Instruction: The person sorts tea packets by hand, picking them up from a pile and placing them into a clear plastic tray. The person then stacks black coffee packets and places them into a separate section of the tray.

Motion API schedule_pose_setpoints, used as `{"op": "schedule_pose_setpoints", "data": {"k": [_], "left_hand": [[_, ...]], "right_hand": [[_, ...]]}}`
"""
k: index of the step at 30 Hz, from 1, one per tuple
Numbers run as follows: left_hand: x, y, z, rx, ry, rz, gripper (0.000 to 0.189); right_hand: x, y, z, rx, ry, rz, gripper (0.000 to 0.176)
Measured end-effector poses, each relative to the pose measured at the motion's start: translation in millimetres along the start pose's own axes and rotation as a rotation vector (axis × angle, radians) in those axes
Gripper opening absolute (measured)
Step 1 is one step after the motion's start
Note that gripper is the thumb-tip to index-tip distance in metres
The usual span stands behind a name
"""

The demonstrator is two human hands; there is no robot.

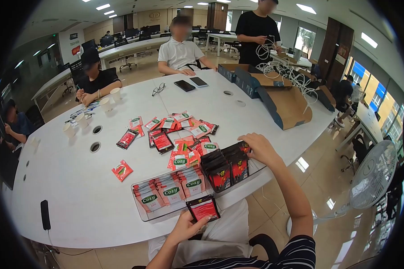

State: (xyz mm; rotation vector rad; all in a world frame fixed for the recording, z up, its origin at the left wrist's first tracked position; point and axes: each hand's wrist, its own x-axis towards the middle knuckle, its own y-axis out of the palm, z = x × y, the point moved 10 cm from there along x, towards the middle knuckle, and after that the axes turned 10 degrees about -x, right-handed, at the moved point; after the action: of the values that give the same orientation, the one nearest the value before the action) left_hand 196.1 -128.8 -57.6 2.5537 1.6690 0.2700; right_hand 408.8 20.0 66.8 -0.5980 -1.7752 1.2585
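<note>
My left hand [187,228] grips a black-and-red sachet [203,208] by its lower edge, just in front of a clear plastic tray [155,218]. Rows of pink-and-white Cozy sachets [170,192] stand upright in the tray's left part. Black-and-red sachets [220,177] are packed upright in its right part. My right hand [259,148] reaches to the far right corner of the tray, fingers bent over the end of the black row; whether they pinch a sachet is hidden. Beyond the tray lies a loose pile of Cozy and black sachets [164,141].
Open cardboard boxes [285,105] with white cables stand at the back right. Two phones [184,85], glasses [158,89], paper cups [105,104] and pens lie farther off. Several people are around the table. A white fan [370,168] stands at right.
</note>
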Motion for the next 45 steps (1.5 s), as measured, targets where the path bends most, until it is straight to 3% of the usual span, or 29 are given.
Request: {"op": "schedule_pose_setpoints", "data": {"k": [3, 6, 9, 11, 15, 21, 25, 31, 34, 36, 38, 40, 42, 45], "left_hand": [[-3.8, 0.4, -2.8, 0.062, 0.033, 0.001, 0.018], [-4.1, 1.7, -8.8, 0.129, 0.066, 0.021, 0.016], [-0.6, 4.7, -11.9, 0.162, 0.111, 0.034, 0.014], [-1.4, 5.3, -11.8, 0.198, 0.075, 0.04, 0.013], [-3.1, 9.2, -12.0, 0.295, 0.178, 0.1, 0.02], [0.2, 8.1, -23.6, 0.064, 0.213, -0.055, 0.019], [-0.1, 12.7, -21.6, 0.283, 0.181, 0.09, 0.028], [-2.1, 23.1, -26.5, 0.367, 0.261, 0.162, 0.028], [0.2, 24.9, -30.5, 0.348, 0.183, 0.13, 0.026], [3.9, 21.5, -21.1, 0.308, -0.01, 0.126, 0.024], [5.4, 21.5, -20.2, 0.175, 0.008, 0.095, 0.023], [7.4, 21.4, -15.1, 0.119, 0.018, 0.1, 0.022], [7.4, 21.3, -9.9, 0.144, 0.013, 0.143, 0.021], [7.4, 21.9, -11.2, 0.137, 0.035, 0.152, 0.021]], "right_hand": [[-7.0, -21.2, 5.5, 0.044, 0.008, -0.138, 0.059], [-21.9, -71.2, 31.7, -0.041, 0.006, -0.379, 0.051], [-48.1, -90.2, 69.8, 0.413, 0.053, -0.33, 0.033], [-57.3, -104.3, 123.9, 0.432, -0.136, -0.261, 0.026], [-74.8, -61.9, 179.5, 0.537, -0.19, -0.066, 0.031], [-70.8, -42.8, 177.6, 0.75, -0.069, 0.046, 0.024], [-77.8, -41.1, 188.0, 0.658, -0.187, -0.025, 0.023], [-86.0, -17.1, 172.2, 0.836, -0.054, 0.133, 0.021], [-86.7, -29.5, 149.4, 0.845, 0.014, 0.075, 0.021], [-85.3, -60.8, 115.0, 0.851, 0.111, -0.053, 0.021], [-93.4, -92.2, 67.2, 0.757, 0.298, -0.268, 0.019], [-96.6, -129.6, 34.2, 0.429, 0.357, -0.45, 0.02], [-89.6, -136.4, 4.1, 0.379, 0.387, -0.583, 0.019], [-58.0, -91.3, -27.3, 0.336, 0.376, -0.327, 0.022]]}}
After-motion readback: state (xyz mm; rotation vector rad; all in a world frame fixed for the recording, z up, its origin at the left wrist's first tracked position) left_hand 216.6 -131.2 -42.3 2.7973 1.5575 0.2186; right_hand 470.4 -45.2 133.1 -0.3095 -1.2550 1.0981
